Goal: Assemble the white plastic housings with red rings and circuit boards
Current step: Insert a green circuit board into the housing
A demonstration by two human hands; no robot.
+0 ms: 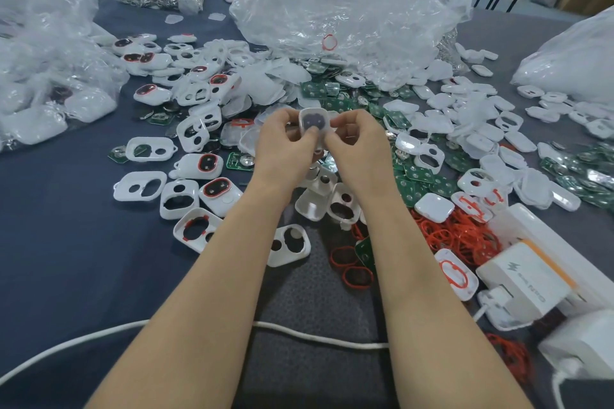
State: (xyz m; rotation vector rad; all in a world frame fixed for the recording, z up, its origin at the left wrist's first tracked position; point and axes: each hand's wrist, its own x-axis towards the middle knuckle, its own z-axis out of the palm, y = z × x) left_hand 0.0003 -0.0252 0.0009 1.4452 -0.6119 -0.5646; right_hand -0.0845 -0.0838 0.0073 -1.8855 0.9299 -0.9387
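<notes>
- Now my left hand [285, 143] and right hand [357, 139] are close together, both pinching one white housing [314, 123] between them.
- Its long side runs 12 to 6.
- The red rings [445, 236] lie at 4 o'clock, nearer my right hand.

My left hand [282, 146], my right hand [360, 144], one white plastic housing [314, 123]
Green circuit boards [415, 173], red rubber rings [458, 236]: heaps past counting

Crumpled clear plastic bag [349, 0], white cable [315, 337], charger [525, 279]
</notes>
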